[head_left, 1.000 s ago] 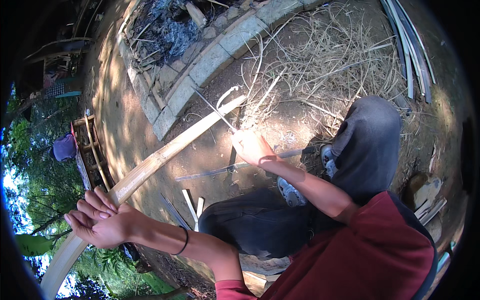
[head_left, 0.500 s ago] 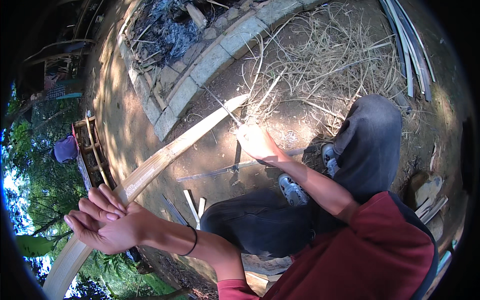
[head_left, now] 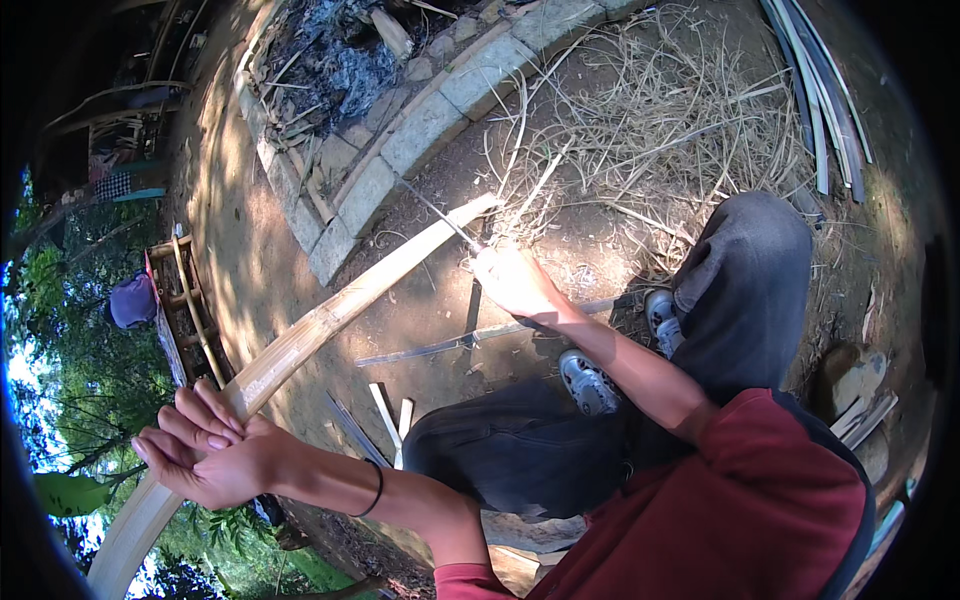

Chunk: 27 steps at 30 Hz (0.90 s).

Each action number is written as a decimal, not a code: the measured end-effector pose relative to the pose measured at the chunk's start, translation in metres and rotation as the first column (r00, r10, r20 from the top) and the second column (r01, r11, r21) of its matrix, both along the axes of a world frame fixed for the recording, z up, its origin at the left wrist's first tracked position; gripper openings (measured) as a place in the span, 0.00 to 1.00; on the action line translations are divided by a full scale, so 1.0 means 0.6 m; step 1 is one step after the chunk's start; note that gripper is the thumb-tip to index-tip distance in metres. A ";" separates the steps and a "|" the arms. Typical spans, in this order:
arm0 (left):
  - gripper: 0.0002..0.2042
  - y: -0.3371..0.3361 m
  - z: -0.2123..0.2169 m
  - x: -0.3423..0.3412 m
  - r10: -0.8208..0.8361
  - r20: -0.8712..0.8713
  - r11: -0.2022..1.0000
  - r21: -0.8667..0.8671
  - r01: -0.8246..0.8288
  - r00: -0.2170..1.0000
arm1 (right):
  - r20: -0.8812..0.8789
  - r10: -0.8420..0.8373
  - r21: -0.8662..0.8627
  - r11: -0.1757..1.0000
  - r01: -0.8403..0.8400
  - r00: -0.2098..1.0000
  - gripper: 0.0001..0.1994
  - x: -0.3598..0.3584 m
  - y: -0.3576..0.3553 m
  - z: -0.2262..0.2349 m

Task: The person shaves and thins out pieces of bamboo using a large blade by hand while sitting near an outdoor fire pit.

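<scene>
A long, pale split bamboo strip (head_left: 335, 318) runs slantwise from the lower left toward the middle. My left hand (head_left: 215, 450) is closed around its near part, and a dark band circles that wrist. My right hand (head_left: 515, 285) is in bright sun, its fingers closed on a knife (head_left: 436, 212); the handle is hidden in the fist. The thin blade points up and left, lying across the strip close to its tapered far end. Whether the edge bites into the bamboo, I cannot tell.
Curly shavings (head_left: 660, 120) cover the ground ahead. A block-edged fire pit (head_left: 410, 130) with ash lies at upper left. Long strips (head_left: 820, 95) rest at upper right. A flat strip (head_left: 440, 347) lies before my shoes (head_left: 588, 382). A low bamboo bench (head_left: 185, 300) stands left.
Both hands keep their grip. The strip and my left hand have shifted slightly; the knife's tip sits a little farther left and lower.
</scene>
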<state>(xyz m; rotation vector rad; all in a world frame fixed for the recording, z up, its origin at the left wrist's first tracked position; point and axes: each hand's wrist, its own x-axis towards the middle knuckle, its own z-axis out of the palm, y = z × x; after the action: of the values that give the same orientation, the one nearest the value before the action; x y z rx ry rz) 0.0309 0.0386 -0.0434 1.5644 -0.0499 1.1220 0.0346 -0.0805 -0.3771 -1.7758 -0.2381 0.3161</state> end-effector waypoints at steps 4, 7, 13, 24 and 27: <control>0.22 0.002 0.000 0.000 -0.065 -0.022 0.998 -0.005 0.065 0.998 | 0.042 -0.064 -0.059 0.996 0.066 0.997 0.14 -0.026 0.010 -0.017; 0.22 -0.008 0.000 0.003 0.050 -0.029 0.999 0.016 -0.050 0.998 | -0.211 0.002 -0.148 0.988 -0.034 0.977 0.15 -0.004 -0.014 -0.105; 0.22 0.031 -0.002 -0.002 -0.092 -0.008 0.996 0.000 0.092 0.996 | -0.319 0.008 -0.117 0.992 -0.047 0.948 0.16 0.010 -0.022 -0.054; 0.22 0.044 0.004 -0.005 -0.088 -0.049 0.996 -0.019 0.087 0.995 | -0.277 0.004 -0.124 0.992 -0.040 0.961 0.17 0.031 -0.015 -0.075; 0.22 0.055 0.004 -0.007 -0.195 -0.036 0.980 -0.045 0.193 0.980 | -0.177 -0.017 -0.028 1.000 0.012 0.984 0.17 0.015 -0.008 -0.038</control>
<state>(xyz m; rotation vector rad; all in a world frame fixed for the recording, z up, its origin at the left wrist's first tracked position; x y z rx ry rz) 0.0265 0.0716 -0.0408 1.5105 -0.1488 0.9322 0.0435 -0.0853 -0.4000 -1.7625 -0.0940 0.4663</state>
